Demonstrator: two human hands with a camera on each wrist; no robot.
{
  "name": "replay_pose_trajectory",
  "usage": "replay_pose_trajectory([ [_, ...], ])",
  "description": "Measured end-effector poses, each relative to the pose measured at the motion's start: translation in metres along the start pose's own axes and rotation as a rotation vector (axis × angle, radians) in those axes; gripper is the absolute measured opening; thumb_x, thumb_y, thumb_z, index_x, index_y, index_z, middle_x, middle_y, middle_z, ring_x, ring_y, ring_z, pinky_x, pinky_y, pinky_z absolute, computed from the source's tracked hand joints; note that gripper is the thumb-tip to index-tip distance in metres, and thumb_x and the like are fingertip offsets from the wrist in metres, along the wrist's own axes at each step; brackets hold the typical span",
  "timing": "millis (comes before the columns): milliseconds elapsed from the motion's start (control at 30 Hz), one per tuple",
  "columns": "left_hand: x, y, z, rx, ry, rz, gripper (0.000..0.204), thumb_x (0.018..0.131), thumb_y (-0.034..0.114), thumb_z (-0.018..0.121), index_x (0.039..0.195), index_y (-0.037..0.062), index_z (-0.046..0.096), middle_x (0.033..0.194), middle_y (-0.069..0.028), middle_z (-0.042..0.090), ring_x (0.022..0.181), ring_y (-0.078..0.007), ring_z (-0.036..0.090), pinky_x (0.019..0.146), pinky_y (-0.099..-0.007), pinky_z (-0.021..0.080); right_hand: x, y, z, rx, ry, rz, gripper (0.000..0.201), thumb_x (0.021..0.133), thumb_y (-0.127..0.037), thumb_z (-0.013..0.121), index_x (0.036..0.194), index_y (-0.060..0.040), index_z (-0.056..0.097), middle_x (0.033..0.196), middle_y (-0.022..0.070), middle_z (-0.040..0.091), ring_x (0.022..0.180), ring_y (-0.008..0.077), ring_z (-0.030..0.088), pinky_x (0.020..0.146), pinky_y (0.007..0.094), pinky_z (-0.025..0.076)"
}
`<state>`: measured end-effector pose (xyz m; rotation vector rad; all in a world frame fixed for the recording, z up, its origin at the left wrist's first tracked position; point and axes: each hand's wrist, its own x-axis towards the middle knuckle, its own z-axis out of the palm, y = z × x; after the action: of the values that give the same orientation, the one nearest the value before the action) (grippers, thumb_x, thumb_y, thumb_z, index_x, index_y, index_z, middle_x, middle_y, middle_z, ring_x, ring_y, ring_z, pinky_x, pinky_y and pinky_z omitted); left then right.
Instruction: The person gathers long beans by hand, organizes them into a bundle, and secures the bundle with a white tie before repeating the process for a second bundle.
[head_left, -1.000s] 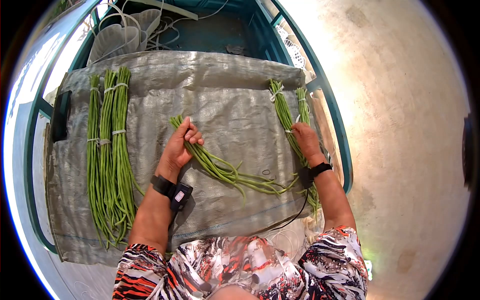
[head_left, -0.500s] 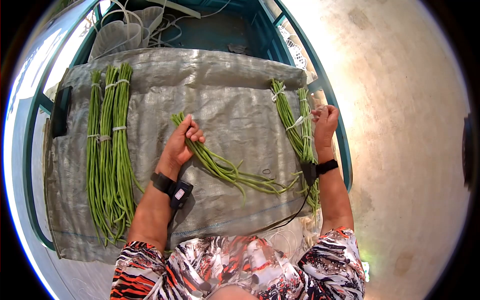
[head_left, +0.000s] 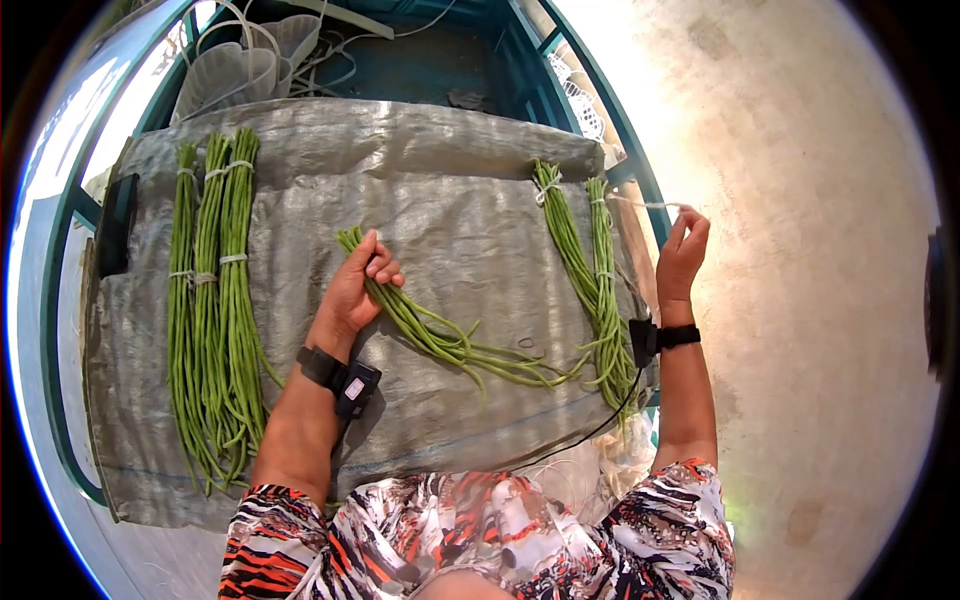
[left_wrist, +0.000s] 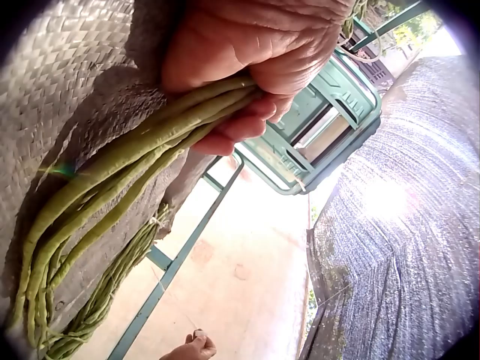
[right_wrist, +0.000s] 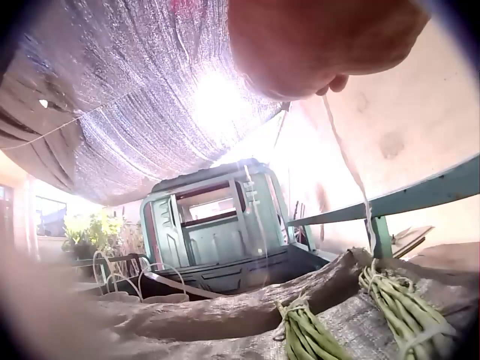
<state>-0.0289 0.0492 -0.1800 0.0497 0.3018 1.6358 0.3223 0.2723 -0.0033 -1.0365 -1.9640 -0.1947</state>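
Note:
In the head view the left hand [head_left: 355, 290] grips the upper end of a loose bunch of long green beans [head_left: 425, 335], whose tips trail right across the grey sheet. The right hand [head_left: 682, 258], out past the sheet's right edge, pinches the end of a thin white string [head_left: 640, 203]. That string runs taut to the top of the rightmost tied bundle [head_left: 603, 240]. Beside this bundle lies another tied one [head_left: 562, 220], their lower parts overlapping. The right wrist view shows the string [right_wrist: 346, 154] stretching from the right hand [right_wrist: 322, 45] down to a bundle [right_wrist: 409, 311].
Several tied bean bundles [head_left: 236, 220] lie side by side at the sheet's left, near a dark flat object [head_left: 119, 224]. The grey sheet [head_left: 450, 220] covers a teal metal frame [head_left: 655, 190]. White baskets [head_left: 225, 82] and loose straps stand at the back. A black cable runs from the right wrist.
The right hand has left the right bundles and moved up and outward, drawing the white string out straight. The left hand has kept its grip on the loose beans, almost still.

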Motion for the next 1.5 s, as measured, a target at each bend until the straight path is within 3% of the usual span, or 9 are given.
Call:
replay_pose_trajectory([
  [133,-0.001,-0.001,0.001,0.025,-0.001,0.016,0.030,0.099,0.033,0.051,0.080,0.0099,0.056,0.056,0.0051,0.041,0.057,-0.0105,0.045,0.066,-0.0308,0.048,-0.072,0.041,-0.005,-0.329,-0.425,0.016,0.007,0.089,-0.006,0.052,0.092,-0.0009,0.050,0.091,0.0238,0.057,0.087,0.0434,0.055,0.071,0.0486,0.044],
  [167,0.000,0.000,0.000,0.016,-0.008,0.010,0.030,0.099,0.033,0.051,0.080,0.0100,0.056,0.056,0.0051,0.041,0.057,-0.0105,0.045,0.067,-0.0309,0.048,-0.094,0.051,-0.001,-0.316,-0.437,0.118,0.012,0.090,-0.011,0.050,0.094,-0.0008,0.054,0.085,0.0240,0.061,0.082,0.0423,0.060,0.071,0.0494,0.047],
  [233,0.000,0.000,0.000,0.003,-0.021,-0.004,0.030,0.099,0.033,0.051,0.080,0.0101,0.056,0.056,0.0050,0.041,0.058,-0.0107,0.045,0.067,-0.0310,0.048,-0.105,0.039,-0.011,-0.532,-0.740,0.248,0.014,0.089,-0.014,0.051,0.093,-0.0030,0.059,0.086,0.0233,0.063,0.084,0.0414,0.062,0.070,0.0492,0.048],
  [333,-0.001,0.000,0.000,0.010,-0.017,0.003,0.030,0.099,0.032,0.050,0.080,0.0100,0.056,0.057,0.0049,0.041,0.058,-0.0108,0.045,0.067,-0.0313,0.048,-0.111,0.048,-0.010,-0.701,-0.845,0.173,0.016,0.089,-0.016,0.051,0.090,-0.0056,0.063,0.084,0.0212,0.064,0.083,0.0392,0.063,0.070,0.0486,0.049],
  [433,-0.002,0.000,0.002,0.007,-0.013,0.004,0.031,0.101,0.031,0.046,0.082,0.0087,0.057,0.058,0.0044,0.041,0.056,-0.0092,0.043,0.065,-0.0288,0.047,-0.090,0.035,0.007,-0.717,-0.753,0.093,0.016,0.087,-0.020,0.055,0.091,-0.0078,0.065,0.089,0.0177,0.065,0.085,0.0364,0.063,0.073,0.0473,0.049],
  [633,-0.003,-0.001,0.006,0.009,0.006,0.009,0.032,0.101,0.031,0.045,0.082,0.0088,0.057,0.058,0.0043,0.040,0.057,-0.0093,0.043,0.065,-0.0289,0.047,-0.050,0.005,0.085,-0.148,-0.446,-0.091,0.016,0.085,-0.018,0.058,0.097,-0.0116,0.066,0.094,0.0096,0.063,0.090,0.0329,0.059,0.077,0.0443,0.049],
  [933,-0.003,0.000,0.008,0.034,0.045,0.010,0.030,0.100,0.032,0.047,0.082,0.0094,0.057,0.057,0.0044,0.040,0.056,-0.0098,0.044,0.066,-0.0303,0.048,-0.019,0.003,0.173,-0.081,-0.470,-0.265,0.020,0.083,-0.010,0.059,0.103,-0.0110,0.064,0.100,0.0111,0.062,0.098,0.0323,0.055,0.084,0.0420,0.046],
  [1167,-0.005,0.001,0.011,0.008,0.061,-0.005,0.031,0.100,0.031,0.048,0.081,0.0086,0.058,0.056,0.0051,0.041,0.057,-0.0096,0.045,0.066,-0.0300,0.048,-0.010,-0.010,0.182,-0.276,-0.608,-0.276,0.015,0.081,-0.013,0.063,0.096,-0.0131,0.065,0.089,0.0100,0.059,0.093,0.0319,0.055,0.079,0.0433,0.047],
  [1500,-0.006,0.000,0.011,0.010,0.074,-0.003,0.030,0.099,0.031,0.050,0.082,0.0086,0.059,0.056,0.0054,0.041,0.057,-0.0096,0.046,0.067,-0.0305,0.048,-0.013,-0.013,0.210,-0.673,-0.623,-0.353,0.013,0.081,-0.012,0.056,0.085,-0.0107,0.068,0.101,0.0106,0.057,0.097,0.0305,0.053,0.078,0.0449,0.045],
])
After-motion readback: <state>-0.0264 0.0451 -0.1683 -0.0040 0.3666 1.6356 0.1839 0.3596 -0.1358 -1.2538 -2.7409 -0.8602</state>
